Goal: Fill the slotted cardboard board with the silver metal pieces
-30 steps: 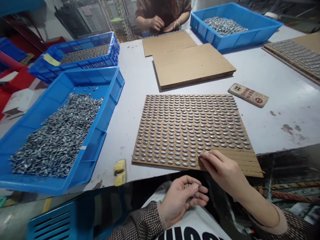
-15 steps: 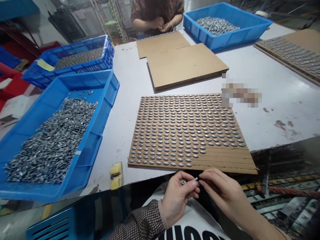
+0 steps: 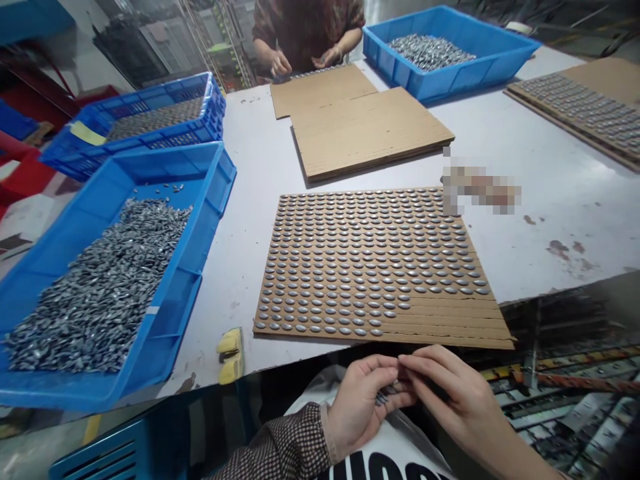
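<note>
Below the table's front edge, my left hand (image 3: 357, 403) is cupped with curled fingers around several small grey spindle-shaped metal pieces (image 3: 383, 398). My right hand (image 3: 457, 393) meets its fingertips in a pinch; whatever lies between them is hidden. Just beyond both hands is a corrugated cardboard sheet (image 3: 450, 323) covered with rows of the same metal pieces. Its front right part is bare ridged cardboard. At left, a blue tray (image 3: 197, 287) holds a big loose heap of these pieces (image 3: 110, 287).
A stack of cardboard sheets (image 3: 370, 133) lies behind. Across the table a person (image 3: 307, 33) works beside another blue tray (image 3: 450, 83). A filled sheet (image 3: 585, 110) lies at right, a blue crate (image 3: 160, 137) at far left. A yellow object (image 3: 231, 357) sits at the table edge.
My hands have come closer together; the metal piece seen at my left fingertips is now hidden, and pieces show in my left palm. The person opposite has spread their hands apart.
</note>
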The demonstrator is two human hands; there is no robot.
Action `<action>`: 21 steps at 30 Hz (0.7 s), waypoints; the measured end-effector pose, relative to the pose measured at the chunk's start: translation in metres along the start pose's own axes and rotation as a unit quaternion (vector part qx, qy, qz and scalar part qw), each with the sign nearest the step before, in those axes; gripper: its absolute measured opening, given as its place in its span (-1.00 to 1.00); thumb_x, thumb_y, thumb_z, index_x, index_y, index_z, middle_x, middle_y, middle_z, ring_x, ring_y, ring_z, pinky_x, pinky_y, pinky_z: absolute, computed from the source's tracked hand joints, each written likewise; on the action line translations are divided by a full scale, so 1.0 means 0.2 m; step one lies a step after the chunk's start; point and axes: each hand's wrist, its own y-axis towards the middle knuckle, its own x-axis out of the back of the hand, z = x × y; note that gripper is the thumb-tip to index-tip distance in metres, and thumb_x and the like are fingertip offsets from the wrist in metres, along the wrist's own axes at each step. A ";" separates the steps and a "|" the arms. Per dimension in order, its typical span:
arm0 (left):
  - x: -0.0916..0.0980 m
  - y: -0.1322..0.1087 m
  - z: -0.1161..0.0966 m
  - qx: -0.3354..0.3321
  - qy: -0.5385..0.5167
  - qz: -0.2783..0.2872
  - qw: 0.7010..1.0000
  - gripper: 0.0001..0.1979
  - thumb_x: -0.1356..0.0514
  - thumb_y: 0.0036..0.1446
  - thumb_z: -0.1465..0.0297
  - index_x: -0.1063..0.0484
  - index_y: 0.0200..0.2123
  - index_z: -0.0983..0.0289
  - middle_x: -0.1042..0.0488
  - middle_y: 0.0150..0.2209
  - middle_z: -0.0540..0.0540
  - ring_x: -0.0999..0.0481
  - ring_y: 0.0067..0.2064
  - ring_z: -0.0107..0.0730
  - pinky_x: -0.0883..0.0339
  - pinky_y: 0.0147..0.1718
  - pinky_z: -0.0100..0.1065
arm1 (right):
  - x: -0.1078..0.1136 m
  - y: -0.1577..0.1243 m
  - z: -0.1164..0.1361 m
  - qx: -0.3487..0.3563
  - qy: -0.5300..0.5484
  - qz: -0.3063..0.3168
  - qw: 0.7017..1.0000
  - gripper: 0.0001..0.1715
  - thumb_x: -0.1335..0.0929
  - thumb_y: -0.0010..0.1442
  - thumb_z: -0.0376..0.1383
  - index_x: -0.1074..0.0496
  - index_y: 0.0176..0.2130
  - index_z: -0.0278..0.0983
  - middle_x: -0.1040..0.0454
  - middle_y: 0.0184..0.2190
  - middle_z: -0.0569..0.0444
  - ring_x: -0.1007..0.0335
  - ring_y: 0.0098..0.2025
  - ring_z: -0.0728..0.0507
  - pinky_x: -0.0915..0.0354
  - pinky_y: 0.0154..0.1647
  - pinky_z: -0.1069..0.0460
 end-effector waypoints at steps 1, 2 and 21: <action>0.00 0.00 0.00 0.004 0.003 0.002 1.000 -0.83 -0.27 -0.06 0.53 -0.47 -0.31 0.41 -0.51 -0.29 0.19 -0.52 -0.26 -0.37 -0.38 -0.16 -0.27 | 0.02 0.01 -0.01 -0.002 -0.004 -0.004 1.000 -0.75 -0.27 0.27 -0.38 -0.45 -0.08 -0.20 -0.47 -0.23 -0.02 -0.46 -0.21 -0.11 -0.43 -0.25 0.06; -0.01 0.00 0.00 0.008 0.005 0.000 1.000 -0.79 -0.24 -0.07 0.57 -0.46 -0.28 0.40 -0.52 -0.24 0.21 -0.54 -0.22 -0.34 -0.37 -0.12 -0.26 | 0.04 0.03 -0.02 -0.005 -0.007 -0.012 1.000 -0.76 -0.28 0.27 -0.37 -0.46 -0.08 -0.19 -0.48 -0.23 -0.02 -0.47 -0.20 -0.11 -0.43 -0.25 0.06; 0.03 0.01 0.00 0.015 0.011 0.004 1.000 -0.75 -0.13 0.20 0.40 -0.38 -0.10 0.44 -0.55 -0.23 0.30 -0.60 -0.27 -0.25 -0.43 -0.24 -0.28 | 0.08 0.27 -0.18 0.049 -0.140 -0.022 0.989 -0.85 -0.27 0.29 -0.37 -0.44 -0.20 -0.26 -0.42 -0.29 0.00 -0.35 -0.25 -0.12 -0.29 -0.26 -0.01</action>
